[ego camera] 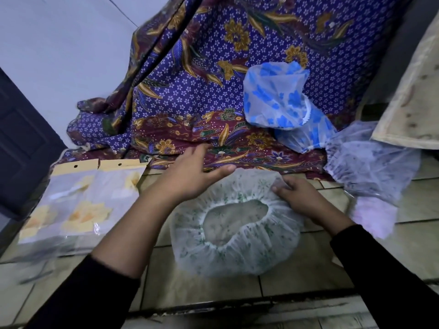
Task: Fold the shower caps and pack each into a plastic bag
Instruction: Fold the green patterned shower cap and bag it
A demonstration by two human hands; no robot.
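1. The green cap (pixel 237 248) lies on the tiled floor (pixel 297 276), right in front of the person. It is spread out round, with its elastic opening facing up.
2. The right hand (pixel 300 199) is on the far right edge of the green cap. Its fingers are bent and pinch a bit of the thin plastic there.
3. The left hand (pixel 192 173) is at the cap's far left edge, with fingers straight and spread and nothing held. Its thumb is just at the rim, but I cannot tell whether it touches.
4. Both arms are in black sleeves.
5. To the left, on the floor, lie clear bags (pixel 80 203) with yellow caps packed inside and card headers on their far ends.
6. Beyond the hands a batik cloth (pixel 190 96) hangs down and pools on the floor.
7. A blue cap (pixel 275 98) sits crumpled on the cloth, far right of the hands.
8. A purple cap (pixel 370 167) lies to the right, partly on the floor.
9. Just near of the purple cap there is something pink (pixel 376 216), too blurred to name.
10. A dark door (pixel 19 143) stands at the far left.
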